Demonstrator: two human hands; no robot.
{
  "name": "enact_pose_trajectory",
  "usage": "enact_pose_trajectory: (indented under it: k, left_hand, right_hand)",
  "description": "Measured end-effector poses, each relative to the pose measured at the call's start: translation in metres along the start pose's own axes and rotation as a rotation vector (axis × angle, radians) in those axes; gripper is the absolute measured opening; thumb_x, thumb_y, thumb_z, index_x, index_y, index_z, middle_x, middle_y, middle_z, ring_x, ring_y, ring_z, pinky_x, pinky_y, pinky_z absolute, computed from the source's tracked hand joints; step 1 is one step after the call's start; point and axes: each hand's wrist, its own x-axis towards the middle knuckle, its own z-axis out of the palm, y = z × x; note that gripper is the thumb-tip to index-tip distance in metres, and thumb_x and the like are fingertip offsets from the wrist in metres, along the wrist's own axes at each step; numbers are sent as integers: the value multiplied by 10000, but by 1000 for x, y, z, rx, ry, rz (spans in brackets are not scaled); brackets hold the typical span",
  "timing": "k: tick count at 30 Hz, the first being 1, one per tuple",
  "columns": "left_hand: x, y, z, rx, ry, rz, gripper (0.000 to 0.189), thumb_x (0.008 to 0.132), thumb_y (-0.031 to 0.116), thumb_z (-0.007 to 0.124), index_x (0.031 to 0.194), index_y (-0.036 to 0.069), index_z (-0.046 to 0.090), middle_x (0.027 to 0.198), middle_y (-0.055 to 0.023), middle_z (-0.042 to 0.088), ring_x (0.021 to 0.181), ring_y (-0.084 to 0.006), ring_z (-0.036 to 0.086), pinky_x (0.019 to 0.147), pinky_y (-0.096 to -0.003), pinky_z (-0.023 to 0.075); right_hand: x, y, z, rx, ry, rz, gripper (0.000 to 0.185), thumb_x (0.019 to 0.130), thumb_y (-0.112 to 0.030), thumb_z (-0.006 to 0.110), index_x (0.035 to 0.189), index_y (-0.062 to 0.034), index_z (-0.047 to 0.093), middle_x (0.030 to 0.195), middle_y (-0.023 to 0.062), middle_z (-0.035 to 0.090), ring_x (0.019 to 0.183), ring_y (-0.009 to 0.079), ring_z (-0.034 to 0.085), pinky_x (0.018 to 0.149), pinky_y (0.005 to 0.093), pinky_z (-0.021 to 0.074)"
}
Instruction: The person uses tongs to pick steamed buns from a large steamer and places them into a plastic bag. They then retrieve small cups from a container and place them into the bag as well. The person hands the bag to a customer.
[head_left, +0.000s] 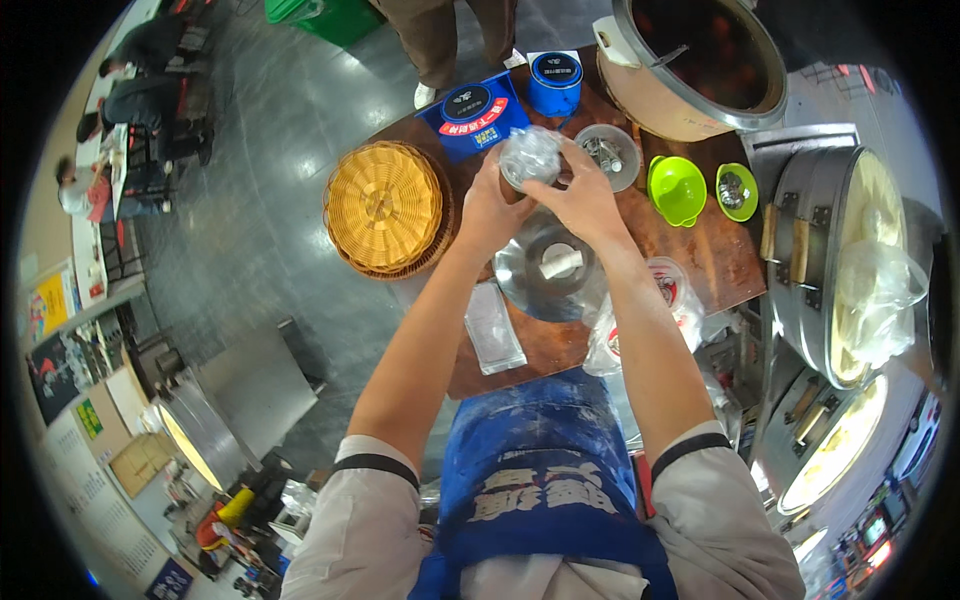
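Note:
A small bowl with crumpled clear plastic (531, 156) over it is between my two hands, above the wooden table. My left hand (491, 202) grips its left side, and my right hand (581, 195) holds its right side. Just below them lies a wide steel basin (517, 274) with a white roll-like object (561, 265) in it. A steel bowl of metal utensils (630, 150) stands right of my right hand. Beyond my hands are a blue sign stand (469, 112) and a blue round device (556, 86).
Stacked wicker baskets (382, 206) stand left; green bowls (676, 187), a large pot of dark liquid (660, 105) and steel steamers (814, 262) are right. Plastic bags (694, 315) and a clear packet (495, 330) lie nearer. A person's legs (431, 41) are beyond the table.

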Motion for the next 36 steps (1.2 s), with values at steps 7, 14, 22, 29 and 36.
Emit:
enact_pose_trajectory:
  k: [7,14,22,29,36]
  left_hand:
    - [-54,67,-40,25,-173,120,1035,726,281,1046,1555,17,486,1451,-166,625,1350,-316,640,1135,-440,517]
    - [-160,114,-50,-306,-160,-92,1052,744,299,1041,1561,-15,458,1413,-182,685,1294,-260,691,1102,-410,549]
    - [-227,130,-40,56,71,222,1109,727,386,1041,1544,-24,413,1416,-250,631,1285,-407,651,1088,-511,515]
    - [-260,174,-51,-103,-10,16,1061,743,255,1034,1560,-20,416,1385,-211,698,1289,-294,700,1105,-436,549]
    - [-277,152,-57,-190,-145,-1,1029,753,251,1025,1544,-30,430,1384,-158,690,1277,-226,677,1132,-395,524]
  right_hand:
    - [-69,-97,-61,331,-91,95,671,855,-254,938,1422,5,688,1229,130,797,1034,206,766,927,350,605]
    - [-187,-171,-49,29,198,-113,344,840,-108,944,1118,-2,773,1015,106,734,863,191,728,746,315,591]
    - [-252,-211,-28,-46,325,-102,159,871,-52,879,987,12,791,894,66,705,726,155,692,645,285,539]
    - [-289,-227,-43,208,408,-100,121,988,-80,812,1071,2,782,1015,50,766,853,110,716,785,287,580]
    - [-297,-263,-85,771,394,-252,168,1134,-135,647,1236,-2,659,1017,61,734,879,118,706,784,295,591]
